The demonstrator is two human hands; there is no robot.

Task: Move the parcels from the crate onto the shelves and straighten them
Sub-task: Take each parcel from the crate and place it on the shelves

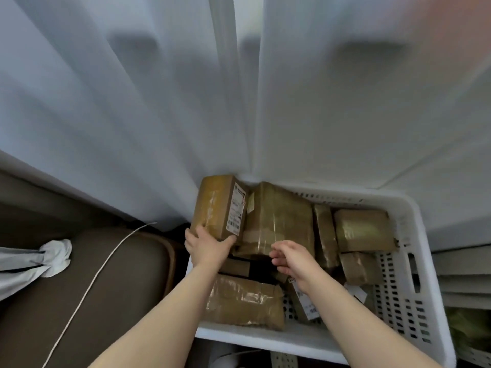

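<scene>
A white perforated crate (403,301) stands below me with several brown taped parcels inside. My left hand (210,248) grips the near end of a brown cardboard parcel with a white label (218,205), which is raised over the crate's far left corner. My right hand (295,258) hovers over the crate's middle, fingers loosely curled, holding nothing, just in front of a large taped parcel (279,219). Another flat parcel (244,301) lies at the crate's near left. No shelf is in view.
White curtains (132,115) hang behind the crate and fill the upper view. A brown sofa cushion (53,301) with a white cable (106,261) across it lies to the left. Grey folded cloth (32,264) sits at far left. Stacked flat boards (462,277) lie right.
</scene>
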